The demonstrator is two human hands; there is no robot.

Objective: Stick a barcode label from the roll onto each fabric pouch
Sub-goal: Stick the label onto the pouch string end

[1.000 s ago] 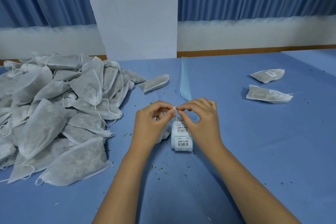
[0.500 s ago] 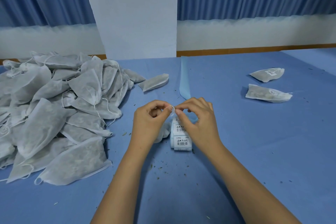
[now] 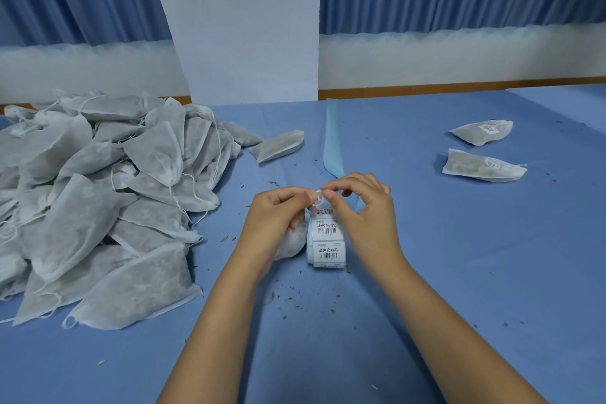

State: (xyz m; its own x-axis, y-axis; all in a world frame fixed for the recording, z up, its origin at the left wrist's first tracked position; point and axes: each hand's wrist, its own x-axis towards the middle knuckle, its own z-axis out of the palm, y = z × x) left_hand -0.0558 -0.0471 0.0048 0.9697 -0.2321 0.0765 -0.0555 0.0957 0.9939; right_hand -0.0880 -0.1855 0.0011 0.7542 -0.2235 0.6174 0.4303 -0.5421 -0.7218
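— On the blue table (image 3: 459,272), mid-frame: what are your hands on?
— Your left hand (image 3: 278,216) and right hand (image 3: 364,216) both pinch a curled barcode label (image 3: 319,199) at the top of the label roll (image 3: 326,248), which rests between your wrists.
— And the pouches?
— One fabric pouch (image 3: 292,244) sits under your left palm. The unlabelled pile (image 3: 98,200) lies to your left, and two labelled pouches (image 3: 482,170) well to your right.

pile (image 3: 98,207) cut L edge | pouch (image 3: 292,248) part-hid | roll (image 3: 326,239) txt illegible
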